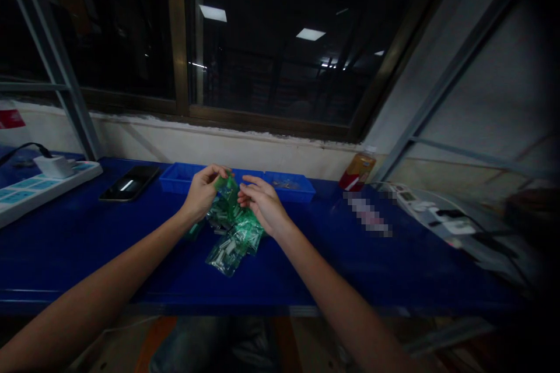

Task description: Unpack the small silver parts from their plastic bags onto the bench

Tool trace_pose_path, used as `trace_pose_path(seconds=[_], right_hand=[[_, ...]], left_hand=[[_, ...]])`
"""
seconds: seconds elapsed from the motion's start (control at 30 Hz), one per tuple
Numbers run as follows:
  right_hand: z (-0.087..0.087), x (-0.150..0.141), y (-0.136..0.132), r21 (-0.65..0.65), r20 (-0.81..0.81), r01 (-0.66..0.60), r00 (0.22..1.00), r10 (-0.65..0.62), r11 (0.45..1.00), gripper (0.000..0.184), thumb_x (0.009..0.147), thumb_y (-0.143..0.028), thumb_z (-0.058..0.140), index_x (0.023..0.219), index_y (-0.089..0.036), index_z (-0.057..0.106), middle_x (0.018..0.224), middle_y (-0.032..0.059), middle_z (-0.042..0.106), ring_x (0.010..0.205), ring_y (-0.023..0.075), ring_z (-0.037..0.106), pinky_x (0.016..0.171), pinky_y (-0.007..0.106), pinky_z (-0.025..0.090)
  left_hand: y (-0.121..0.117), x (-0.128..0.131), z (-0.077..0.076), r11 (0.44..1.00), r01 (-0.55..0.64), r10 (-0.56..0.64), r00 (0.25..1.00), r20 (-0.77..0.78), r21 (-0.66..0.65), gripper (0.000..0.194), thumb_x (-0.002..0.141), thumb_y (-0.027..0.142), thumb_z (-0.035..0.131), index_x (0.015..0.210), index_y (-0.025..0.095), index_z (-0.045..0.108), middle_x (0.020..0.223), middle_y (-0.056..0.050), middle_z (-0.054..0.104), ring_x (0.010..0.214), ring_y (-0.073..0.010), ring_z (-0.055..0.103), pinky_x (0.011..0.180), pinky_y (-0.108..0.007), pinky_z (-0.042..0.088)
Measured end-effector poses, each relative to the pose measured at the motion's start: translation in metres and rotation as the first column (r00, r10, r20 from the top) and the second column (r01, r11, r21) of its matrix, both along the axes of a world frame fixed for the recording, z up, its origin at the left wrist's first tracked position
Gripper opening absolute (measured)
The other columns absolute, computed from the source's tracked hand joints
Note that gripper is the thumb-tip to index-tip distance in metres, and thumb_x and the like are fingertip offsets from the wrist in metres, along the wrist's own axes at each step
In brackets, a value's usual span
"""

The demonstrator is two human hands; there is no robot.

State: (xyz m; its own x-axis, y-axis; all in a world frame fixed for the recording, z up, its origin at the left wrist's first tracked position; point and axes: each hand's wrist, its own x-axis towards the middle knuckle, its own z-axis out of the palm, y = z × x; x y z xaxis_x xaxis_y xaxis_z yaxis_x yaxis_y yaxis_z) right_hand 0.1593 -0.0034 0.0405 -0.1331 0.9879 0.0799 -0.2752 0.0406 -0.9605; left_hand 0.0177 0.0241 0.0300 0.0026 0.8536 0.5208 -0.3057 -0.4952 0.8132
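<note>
My left hand [202, 189] pinches the top edge of a small green clear plastic bag [226, 188], thumb and forefinger closed on it. Just right of that bag is my right hand [263, 204], its fingers loosely curved and apart; nothing shows clearly between them. Beneath both hands lies a pile of similar green-tinted bags [247, 230] with small pale, rod-like pieces inside. The nearest bag [226, 253] lies flat on the blue table [175, 271]. My hands partly cover the pile's back.
Behind my hands stand blue trays [289, 193], the right one holding small metallic-looking pieces. A phone [130, 183] and a power strip [48, 186] lie left. On the right are a drink bottle [359, 170], a blurred-out item and another power strip [431, 215] with cables.
</note>
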Motion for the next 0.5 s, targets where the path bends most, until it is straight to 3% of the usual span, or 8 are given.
trace_pose_path(seconds=[0.13,0.2,0.37,0.43,0.5], right_hand=[[-0.002,0.000,-0.001,-0.076,0.177,-0.099,0.978,0.112,0.992,0.023,0.070,-0.037,0.063,0.081,-0.019,0.054,0.044,-0.0073,0.047,0.033,0.0048,0.038,0.031,0.017,0.024],[-0.001,0.003,-0.002,-0.079,0.182,-0.110,0.976,0.123,0.991,0.021,0.069,-0.036,0.062,0.072,-0.019,0.050,0.041,-0.0083,0.045,0.030,0.0038,0.036,0.030,0.016,0.021],[0.001,0.011,-0.003,0.080,0.192,0.070,0.978,-0.084,0.994,0.022,0.072,-0.038,0.057,0.077,-0.021,0.045,0.045,-0.0078,0.051,0.033,0.0076,0.046,0.031,0.016,0.029],[0.000,0.013,-0.002,0.233,0.285,0.161,0.932,-0.225,0.959,0.021,0.074,-0.040,0.055,0.081,-0.022,0.046,0.049,-0.0056,0.056,0.038,0.0106,0.052,0.034,0.019,0.035],[-0.003,0.014,-0.001,0.382,0.350,0.189,0.877,-0.330,0.905,0.017,0.076,-0.038,0.053,0.080,-0.023,0.048,0.059,-0.0013,0.061,0.050,0.0137,0.060,0.044,0.023,0.045]], left_hand=[[-0.006,0.001,0.003,0.998,-0.036,0.038,0.998,-0.044,0.044,0.012,0.070,0.025,0.064,0.067,0.017,0.054,0.088,-0.003,0.060,0.082,-0.0144,0.057,0.077,-0.026,0.043],[-0.006,-0.001,0.004,0.995,-0.063,0.073,0.988,-0.134,0.078,0.010,0.070,0.025,0.062,0.068,0.017,0.057,0.085,-0.003,0.060,0.080,-0.0150,0.056,0.074,-0.026,0.042],[0.004,-0.012,0.001,0.977,-0.142,0.195,0.893,-0.406,0.157,0.010,0.073,0.020,0.056,0.073,0.018,0.065,0.083,-0.004,0.060,0.081,-0.0161,0.054,0.073,-0.025,0.040],[0.008,-0.015,0.000,0.987,-0.129,0.157,0.878,-0.452,0.091,0.011,0.073,0.022,0.056,0.075,0.018,0.066,0.082,-0.004,0.060,0.077,-0.0161,0.053,0.066,-0.024,0.040],[0.010,-0.018,0.000,0.997,-0.065,0.044,0.898,-0.437,-0.033,0.012,0.072,0.027,0.059,0.076,0.018,0.066,0.079,-0.004,0.061,0.073,-0.0159,0.054,0.062,-0.024,0.040]])
